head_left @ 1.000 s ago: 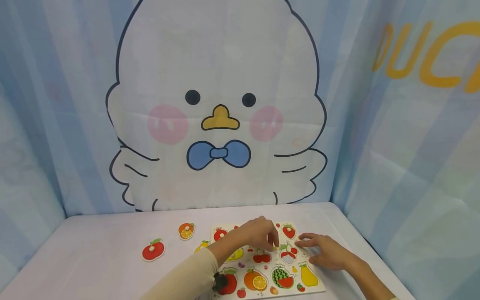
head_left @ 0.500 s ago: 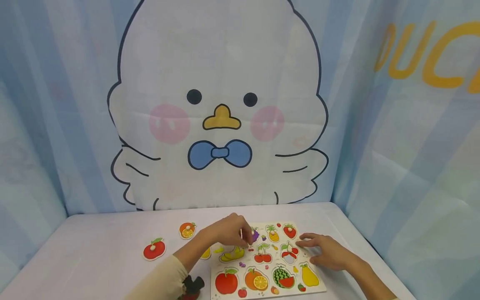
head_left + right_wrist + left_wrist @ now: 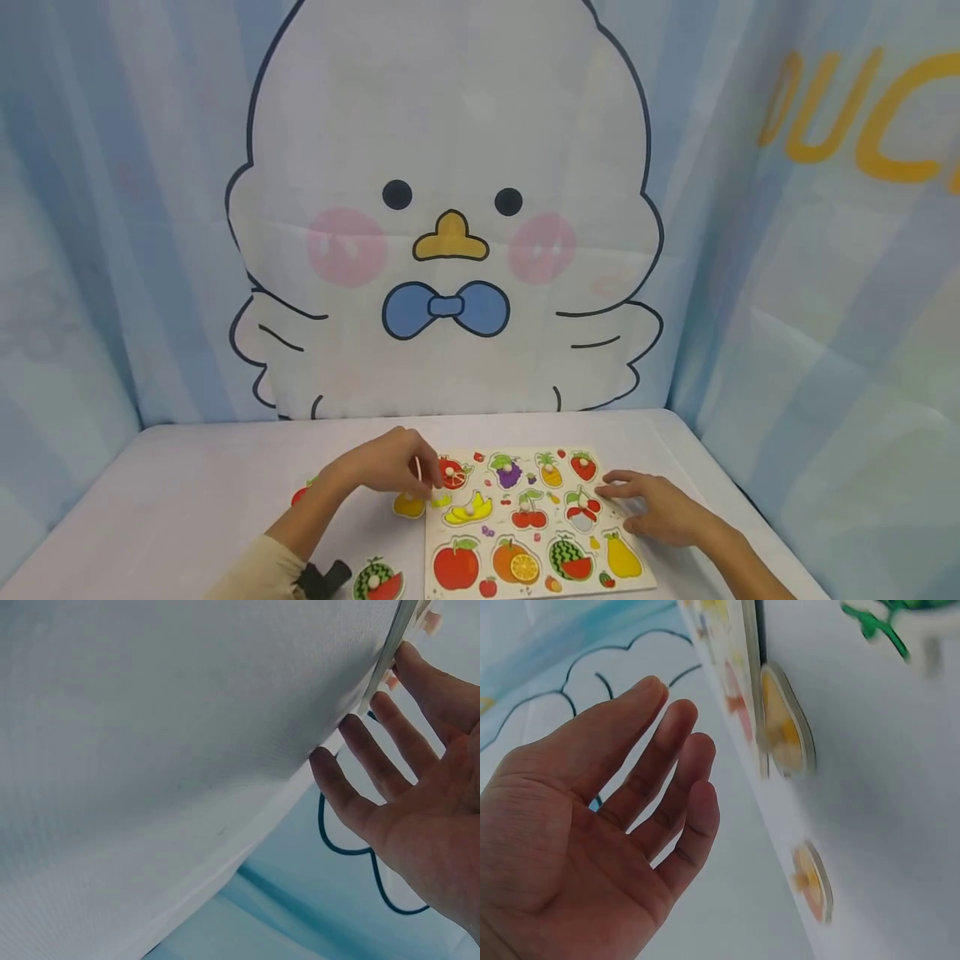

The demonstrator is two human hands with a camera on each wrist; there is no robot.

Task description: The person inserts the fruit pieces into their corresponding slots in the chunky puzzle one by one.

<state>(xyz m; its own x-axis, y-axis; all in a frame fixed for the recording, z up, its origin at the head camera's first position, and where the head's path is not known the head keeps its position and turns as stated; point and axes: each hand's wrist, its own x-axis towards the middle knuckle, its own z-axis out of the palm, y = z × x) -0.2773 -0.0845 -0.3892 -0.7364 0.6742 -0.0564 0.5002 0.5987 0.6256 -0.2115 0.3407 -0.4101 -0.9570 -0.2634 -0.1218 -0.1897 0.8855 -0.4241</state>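
Person working at a fruit puzzle board (image 3: pixel 500 512), which is lying flat on a white-covered table (image 3: pixel 210 500). The left hand (image 3: pixel 393 462) is hovering at the board's far-left corner, its fingers loosely curved and gripping nothing. The right hand (image 3: pixel 663 508) is resting at the board's right edge, fingers extended, likewise gripping nothing. Along the board's near row, apple (image 3: pixel 455 567), orange (image 3: pixel 516 564), watermelon (image 3: pixel 572 560) and pear (image 3: pixel 622 557) pictures are showing; in its far row, grapes (image 3: pixel 506 471), a pineapple (image 3: pixel 550 471) and a strawberry (image 3: pixel 583 467) are appearing. A yellow piece (image 3: pixel 408 505) is lying close against the board's left edge, and a watermelon piece (image 3: pixel 375 579) is lying left of its near-left corner. Farther left of the board, a red piece (image 3: pixel 300 494) is showing partly behind the left arm. An orange knobbed piece (image 3: pixel 811 885) is lying apart from the board in the left wrist view. Beyond the board, a backdrop (image 3: pixel 525 125) is displaying a cartoon duck.
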